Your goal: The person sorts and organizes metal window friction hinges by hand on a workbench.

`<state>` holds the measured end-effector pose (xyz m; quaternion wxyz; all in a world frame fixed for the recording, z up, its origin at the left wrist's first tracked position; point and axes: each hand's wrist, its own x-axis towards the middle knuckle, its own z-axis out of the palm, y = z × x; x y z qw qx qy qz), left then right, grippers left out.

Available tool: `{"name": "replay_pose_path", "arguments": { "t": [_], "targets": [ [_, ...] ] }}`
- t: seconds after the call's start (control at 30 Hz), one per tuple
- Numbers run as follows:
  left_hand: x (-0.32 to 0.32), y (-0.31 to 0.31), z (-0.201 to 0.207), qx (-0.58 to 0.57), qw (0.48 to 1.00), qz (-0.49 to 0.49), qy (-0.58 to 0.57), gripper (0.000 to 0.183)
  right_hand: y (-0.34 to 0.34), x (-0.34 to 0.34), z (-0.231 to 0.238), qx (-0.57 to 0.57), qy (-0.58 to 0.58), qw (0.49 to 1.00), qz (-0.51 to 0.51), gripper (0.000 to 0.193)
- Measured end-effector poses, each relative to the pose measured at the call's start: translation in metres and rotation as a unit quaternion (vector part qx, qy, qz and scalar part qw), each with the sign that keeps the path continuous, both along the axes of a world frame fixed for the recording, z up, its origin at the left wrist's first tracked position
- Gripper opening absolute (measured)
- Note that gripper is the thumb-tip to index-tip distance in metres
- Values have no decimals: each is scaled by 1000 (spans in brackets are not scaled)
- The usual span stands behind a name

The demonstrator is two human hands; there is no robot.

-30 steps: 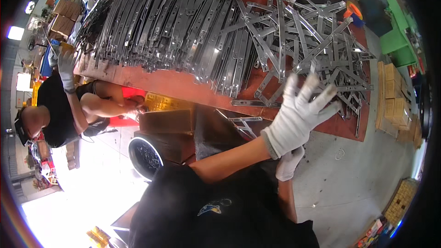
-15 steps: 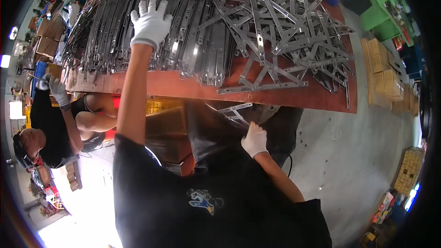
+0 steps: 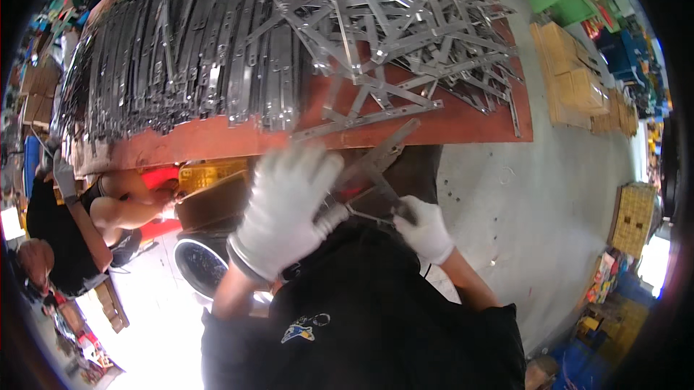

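My right hand, in a white glove, is closed on one end of a jointed metal hinge. The flat arms of the hinge stand spread in front of my chest, just below the table edge. Beside it on the left is my gloved left hand, smeared by motion, its fingers stretched out and the thumb reaching toward the hinge. Whether that thumb touches the metal I cannot tell. Farther off, a tangled pile of similar jointed hinges lies on the right of the red-brown table.
Tight rows of flat metal strips cover the table's left part. A seated person works at the left. Below the table are a cardboard box and a round container. Cartons stand on the floor at right.
My left hand has left the metal strips and come back to beside the hinge. My right hand still grips the hinge, its arms now spread nearer my left hand. The view has shifted.
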<state>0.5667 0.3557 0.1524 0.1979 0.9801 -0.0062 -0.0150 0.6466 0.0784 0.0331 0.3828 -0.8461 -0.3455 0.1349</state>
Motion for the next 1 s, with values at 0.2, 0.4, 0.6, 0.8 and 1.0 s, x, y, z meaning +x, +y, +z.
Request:
{"name": "replay_pose_path", "arguments": {
  "t": [0.2,0.4,0.6,0.8,1.0],
  "targets": [
    [72,-79,-5,183,972,-94,-116,51,-55,49,107,-6,471,863,-183,39],
    [210,-103,20,164,944,-253,-137,18,-98,81,120,-158,124,954,-224,35],
    [256,-165,58,2,948,-259,-185,21,-100,112,115,-114,331,903,-251,27],
    [317,-169,-25,92,961,-171,-196,29,-75,138,57,-47,377,901,-209,19],
    [290,-196,-50,23,934,-236,-268,38,-80,117,31,138,439,856,-235,21]
  ]
}}
